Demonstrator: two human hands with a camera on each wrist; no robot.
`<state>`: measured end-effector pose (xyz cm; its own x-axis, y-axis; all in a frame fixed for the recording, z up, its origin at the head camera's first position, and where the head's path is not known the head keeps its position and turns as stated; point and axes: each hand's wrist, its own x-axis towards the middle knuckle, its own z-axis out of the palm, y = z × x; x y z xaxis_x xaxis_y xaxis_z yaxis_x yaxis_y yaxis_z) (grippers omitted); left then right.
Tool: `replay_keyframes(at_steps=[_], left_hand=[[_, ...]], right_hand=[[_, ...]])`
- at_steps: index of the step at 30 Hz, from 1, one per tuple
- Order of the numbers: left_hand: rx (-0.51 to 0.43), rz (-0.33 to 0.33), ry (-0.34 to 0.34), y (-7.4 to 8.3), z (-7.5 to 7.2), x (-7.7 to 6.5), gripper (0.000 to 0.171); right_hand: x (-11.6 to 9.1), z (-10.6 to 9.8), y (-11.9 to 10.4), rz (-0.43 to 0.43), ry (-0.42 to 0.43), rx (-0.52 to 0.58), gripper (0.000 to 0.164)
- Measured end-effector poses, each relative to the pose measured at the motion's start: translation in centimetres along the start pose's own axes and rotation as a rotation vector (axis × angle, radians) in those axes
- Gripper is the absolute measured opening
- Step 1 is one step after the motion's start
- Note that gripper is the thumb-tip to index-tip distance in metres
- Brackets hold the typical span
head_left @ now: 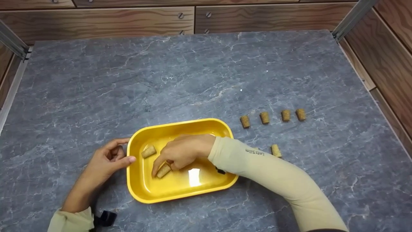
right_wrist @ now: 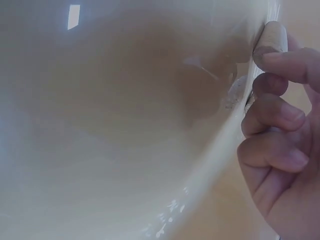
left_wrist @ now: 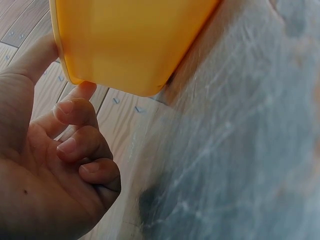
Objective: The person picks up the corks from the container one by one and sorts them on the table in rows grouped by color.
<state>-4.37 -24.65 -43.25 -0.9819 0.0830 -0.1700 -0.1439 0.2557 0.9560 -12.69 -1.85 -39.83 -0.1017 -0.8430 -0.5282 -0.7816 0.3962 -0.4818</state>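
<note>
A yellow plastic tub [head_left: 182, 196] sits on the table. My left hand [head_left: 107, 161] holds its left end, thumb over the rim and index finger against the outside; the other fingers are curled, as the left wrist view shows. My right hand [head_left: 183, 153] reaches down into the tub. Its thumb and index finger pinch a tapered cork stopper [head_left: 164, 170], also seen between the fingertips in the right wrist view. A second pale cork [head_left: 148, 151] lies on the tub floor, up and to the left of the held one.
Several darker corks [head_left: 264, 117] stand in a row right of the tub. A paler cork [head_left: 276, 150] sits nearer, beside the right sleeve [head_left: 270, 170], which covers part of the table. Wood-patterned panels [head_left: 112, 22] border the grey marbled tabletop [head_left: 161, 74].
</note>
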Motion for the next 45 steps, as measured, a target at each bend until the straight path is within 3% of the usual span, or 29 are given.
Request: replay_keyframes(at_steps=[7,19,26,36,45], left_hand=[[0.001,0.002,-0.005,0.2,0.0,0.1,0.041],[0.0,-0.01,0.004,0.2,0.0,0.1,0.041],[-0.017,-0.008,0.001,0.0,0.0,0.1,0.041],[-0.029,-0.001,0.012,-0.1,0.1,0.1,0.039],[-0.004,-0.012,0.015,-0.1,0.1,0.0,0.042]], right_hand=[[-0.1,-0.1,0.0,-0.024,0.027,-0.008,0.031],[-1.5,-0.5,-0.7,-0.013,0.069,-0.002,0.033],[-3.6,-1.5,-1.4,-0.075,0.188,0.043,0.037],[-7.3,-3.4,-2.6,-0.236,0.39,0.145,0.04],[-10.2,-3.5,-2.0,-0.241,0.51,0.182,0.039]])
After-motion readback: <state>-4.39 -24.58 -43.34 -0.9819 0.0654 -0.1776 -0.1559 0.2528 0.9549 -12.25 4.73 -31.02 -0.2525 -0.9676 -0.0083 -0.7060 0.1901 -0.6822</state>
